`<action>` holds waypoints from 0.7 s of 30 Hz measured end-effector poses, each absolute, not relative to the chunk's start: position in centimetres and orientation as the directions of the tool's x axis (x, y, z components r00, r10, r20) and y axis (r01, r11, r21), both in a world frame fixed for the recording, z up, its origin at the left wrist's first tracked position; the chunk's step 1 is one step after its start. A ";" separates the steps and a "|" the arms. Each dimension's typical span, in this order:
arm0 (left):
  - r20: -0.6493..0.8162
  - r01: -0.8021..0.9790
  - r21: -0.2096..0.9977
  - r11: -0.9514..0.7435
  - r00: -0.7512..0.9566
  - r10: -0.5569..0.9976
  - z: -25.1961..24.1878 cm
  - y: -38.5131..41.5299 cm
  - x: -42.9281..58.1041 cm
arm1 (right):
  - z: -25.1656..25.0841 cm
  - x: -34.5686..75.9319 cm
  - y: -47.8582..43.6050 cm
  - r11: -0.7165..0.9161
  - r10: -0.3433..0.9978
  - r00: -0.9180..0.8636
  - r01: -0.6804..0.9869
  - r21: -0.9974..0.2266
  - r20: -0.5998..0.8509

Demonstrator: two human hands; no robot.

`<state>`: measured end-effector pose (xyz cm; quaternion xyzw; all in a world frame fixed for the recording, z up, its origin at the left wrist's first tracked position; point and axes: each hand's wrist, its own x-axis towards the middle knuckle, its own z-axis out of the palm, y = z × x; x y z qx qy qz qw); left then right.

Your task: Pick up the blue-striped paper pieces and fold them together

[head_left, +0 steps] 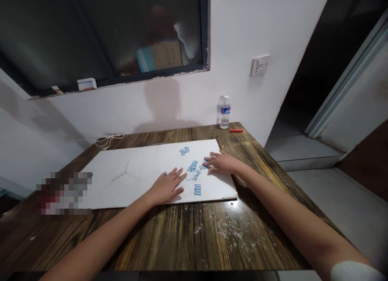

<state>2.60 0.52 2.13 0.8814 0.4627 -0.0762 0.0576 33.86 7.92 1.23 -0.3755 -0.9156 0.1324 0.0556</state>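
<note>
A white board (136,180) lies flat on the dark wooden table (194,240), with a thin grey Y-shaped mark on its left half. Several blue-coated paper clips (194,168) are scattered on its right half, and a small stack of them (197,189) lies nearest the front edge. My left hand (167,186) rests flat on the board, with its fingers spread and a blue clip by its fingertips. My right hand (222,163) lies palm-down, and its fingertips touch the clips at the right of the cluster.
A plastic water bottle (224,112) and a red stick (236,130) stand at the table's far edge. A white cord (109,140) lies at the far left corner. A pixelated object (63,193) sits at the left. White powdery specks mark the table's front.
</note>
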 end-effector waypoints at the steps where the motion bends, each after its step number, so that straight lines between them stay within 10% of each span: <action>1: -0.185 0.852 0.019 -0.523 0.517 0.835 2.1 0.8 2.3 | 1.4 34.1 8.1 0.666 0.719 -0.695 0.693 -0.275 -0.009; 8: -0.103 0.952 0.027 -0.303 0.305 0.947 1.7 3.0 2.4 | 3.0 33.9 7.4 0.637 0.692 -0.709 0.689 -0.345 -0.139; 15: -0.114 0.730 0.121 -0.672 0.683 0.721 1.8 2.9 6.7 | 3.7 32.0 5.0 0.692 0.461 -0.848 0.527 -0.493 -0.260; 21: -0.109 0.838 0.063 -0.543 0.546 0.831 1.2 5.1 7.3 | 4.7 31.7 3.9 0.676 0.362 -0.886 0.463 -0.573 -0.289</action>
